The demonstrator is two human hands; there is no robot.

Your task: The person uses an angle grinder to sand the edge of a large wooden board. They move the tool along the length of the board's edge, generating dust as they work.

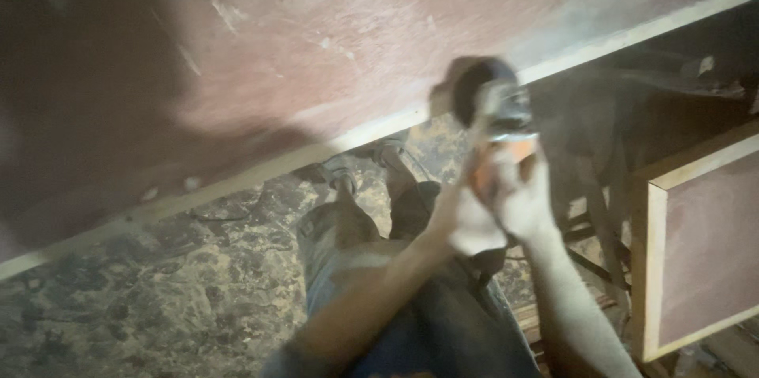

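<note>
Much of what you see here is smeared by motion and dim light. The upper left corner is sunk in dark shadow, and fine dust hazes the air near the tool. Your arms enter from the bottom edge, cut off below the elbows, and your legs and shoes (379, 158) show only in part beneath them.

Both of your hands are clenched around the body of a power grinder (494, 121), one beside the other. Your left hand (466, 216) wraps the lower part of the orange grip, your right hand (523, 200) closes on it just beside, and the fingers blur together so you cannot pick out each one. The grinder's long axis runs up and away from you, slightly tilted left, with its dark round head (474, 89) at the far end. That head meets the pale edge (379, 126) of the big reddish board (356, 30), which slants from the lower left to the upper right. Whether the disc truly touches the edge cannot be told through the blur.

On your right a second reddish panel (704, 243) with a pale rim stands, cut off by the frame. Behind it, dark frames and clutter are too murky to name. The mottled stone floor (158, 291) lies under you.
</note>
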